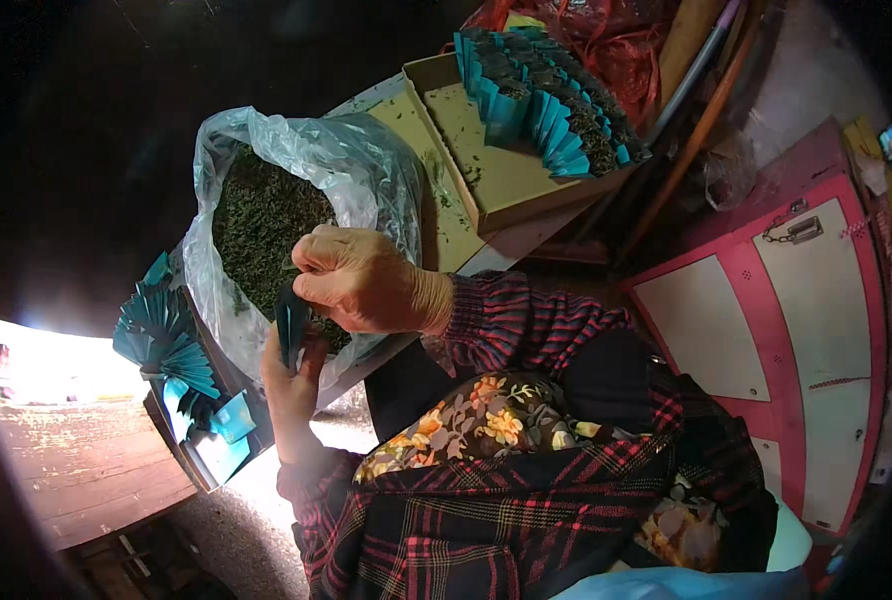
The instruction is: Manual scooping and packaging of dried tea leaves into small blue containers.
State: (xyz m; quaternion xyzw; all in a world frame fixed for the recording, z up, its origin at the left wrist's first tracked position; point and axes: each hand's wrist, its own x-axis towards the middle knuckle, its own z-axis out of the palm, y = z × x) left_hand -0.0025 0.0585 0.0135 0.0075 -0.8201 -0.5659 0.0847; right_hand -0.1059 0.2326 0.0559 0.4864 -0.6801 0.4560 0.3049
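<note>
My left hand (294,382) holds a small dark blue paper packet (290,322) upright between thumb and fingers, at the near edge of a clear plastic bag. Over the packet's mouth is my right hand (359,277), its fingers curled in; whether they pinch some of the loose leaf or the packet's rim is hidden. Dark green dried, crumbled leaf (262,214) fills the plastic bag (382,161), whose rim is rolled open. To the left, a narrow box (205,476) carries flat blue paper packets (168,352), fanned out in a bunch.
Behind the bag, a shallow cardboard box (502,176) holds rows of filled blue packets (558,97) and scattered leaf crumbs. A red plastic bag (611,52) and leaning poles (697,135) are beyond it. At right is a pink-framed cabinet (787,277); at lower left, a wooden surface (93,457).
</note>
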